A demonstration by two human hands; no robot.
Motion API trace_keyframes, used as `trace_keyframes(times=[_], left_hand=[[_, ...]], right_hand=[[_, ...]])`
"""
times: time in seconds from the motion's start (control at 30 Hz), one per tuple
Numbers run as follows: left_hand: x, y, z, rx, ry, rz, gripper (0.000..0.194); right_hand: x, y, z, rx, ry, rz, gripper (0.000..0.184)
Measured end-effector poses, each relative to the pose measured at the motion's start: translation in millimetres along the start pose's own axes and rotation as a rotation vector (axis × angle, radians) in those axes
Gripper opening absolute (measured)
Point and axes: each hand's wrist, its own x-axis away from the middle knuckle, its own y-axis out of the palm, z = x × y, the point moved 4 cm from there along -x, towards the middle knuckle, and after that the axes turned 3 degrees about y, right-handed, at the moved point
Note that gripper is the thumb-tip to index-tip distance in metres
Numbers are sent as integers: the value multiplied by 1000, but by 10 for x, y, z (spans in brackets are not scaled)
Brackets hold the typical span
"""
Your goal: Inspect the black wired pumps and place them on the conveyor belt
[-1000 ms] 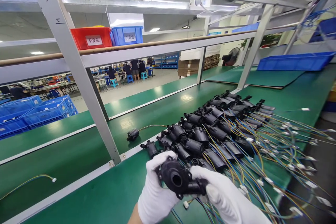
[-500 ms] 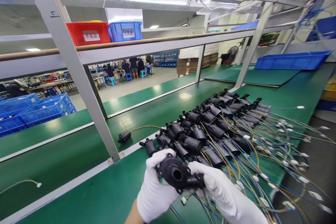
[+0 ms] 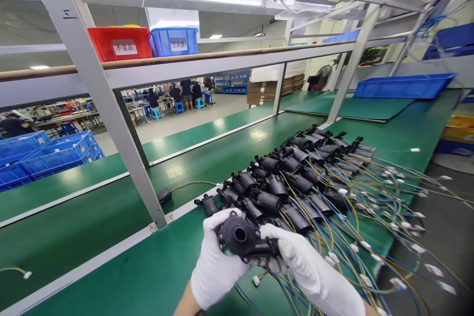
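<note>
Between my two white-gloved hands is a black water pump [image 3: 239,237], its round inlet opening facing me and its side outlet pointing right. My left hand [image 3: 217,261] wraps around the left side of the pump body. The fingers of my right hand [image 3: 309,269] are closed about the outlet end. Just beyond the hands, many similar black pumps [image 3: 268,201] lie in rows on the green bench [image 3: 122,271]. Their thin coloured wires [image 3: 355,229] fan out to the right, ending in white connectors [image 3: 398,283].
A metal post [image 3: 122,123] rises at left, partly hiding a lone pump [image 3: 164,196] on the green conveyor belt [image 3: 207,158]. Red [image 3: 120,43] and blue [image 3: 174,42] bins sit on the shelf above. A blue tray [image 3: 403,86] stands back right. Several people sit or stand far away.
The lone pump on the belt has slid left, partly behind the post. The white connector at far left has also shifted left. My hands keep their hold, and the view has moved slightly.
</note>
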Motion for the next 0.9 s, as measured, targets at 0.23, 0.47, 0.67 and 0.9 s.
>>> trace_keyframes(times=[0.23,0.47,0.67,0.9], left_hand=[[5,30,-28,-23,18,-13,65],[-13,38,2,-12,15,-8,65],[-24,56,15,-19,35,21,62],[-22,-14,55,-24,260,24,76]], right_hand=[[1,-5,35,-74,68,5,70],[-22,26,61,-188,108,30,67],[-32,-11,137,-62,89,65,65],[-75,-85,-97,252,-5,47,50]])
